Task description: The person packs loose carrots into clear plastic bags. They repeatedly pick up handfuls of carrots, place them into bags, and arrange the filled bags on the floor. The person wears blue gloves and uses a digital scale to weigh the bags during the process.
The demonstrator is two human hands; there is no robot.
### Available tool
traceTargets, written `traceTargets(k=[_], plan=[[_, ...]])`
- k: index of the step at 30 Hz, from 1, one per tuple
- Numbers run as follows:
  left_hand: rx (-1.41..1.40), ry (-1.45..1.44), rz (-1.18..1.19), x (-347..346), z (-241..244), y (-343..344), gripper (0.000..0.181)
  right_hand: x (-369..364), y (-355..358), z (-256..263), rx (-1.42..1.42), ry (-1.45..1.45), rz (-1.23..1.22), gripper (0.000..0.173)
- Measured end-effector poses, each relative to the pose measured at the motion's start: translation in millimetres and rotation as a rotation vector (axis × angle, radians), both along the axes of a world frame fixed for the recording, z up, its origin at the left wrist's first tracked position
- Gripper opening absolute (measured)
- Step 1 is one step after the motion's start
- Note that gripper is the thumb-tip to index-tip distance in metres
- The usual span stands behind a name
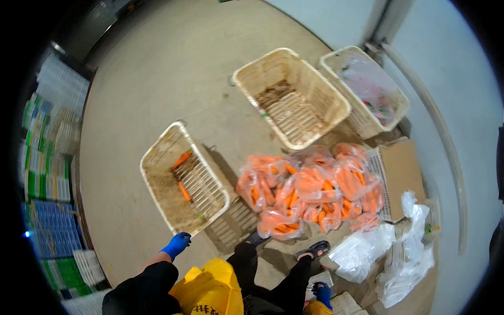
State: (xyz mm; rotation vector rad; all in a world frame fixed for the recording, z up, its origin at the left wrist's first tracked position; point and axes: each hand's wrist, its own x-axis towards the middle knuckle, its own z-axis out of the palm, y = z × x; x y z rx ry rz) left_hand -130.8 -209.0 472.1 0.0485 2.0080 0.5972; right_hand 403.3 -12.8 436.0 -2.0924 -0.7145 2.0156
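Note:
My left hand (176, 246), in a blue glove, has its fingers curled over the near rim of a dirty white plastic crate (146, 179). Two loose carrots (184, 191) lie on the slatted bottom of this crate. Low in the view, my right hand (323, 295), also gloved in blue, is beside a pale flat tray or scale (319, 279); whether its bent fingers hold anything is unclear. Before my feet, several clear plastic bags of carrots (317, 185) are heaped on the concrete floor.
Another soiled crate (303, 114) stands beyond the bags, beside a crate with plastic film (368, 86) by the wall. Cardboard (403, 173) and white plastic bags (364, 252) lie at right. Stacked crates (47, 169) line the left side. A sandalled foot (313, 251) is near the bags.

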Motion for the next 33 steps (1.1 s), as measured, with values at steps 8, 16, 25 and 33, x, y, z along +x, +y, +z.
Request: traceTargets(k=[8,16,25,33], plan=[[-0.130,-0.078,0.256,-15,14,-132,0.022,-48,-8,70,0.077,-0.093,0.251,0.017],[-0.007,-0.176,0.095,-15,11,-104,0.023,-45,-13,122,0.380,-0.143,0.439,0.013],[0.054,-0.147,-0.022,-62,14,-7,0.022,-17,-73,146,0.220,-0.172,-0.135,0.012],[0.091,-0.139,-0.166,-63,30,56,0.022,-3,-131,152,0.140,-0.274,-0.201,0.016]])
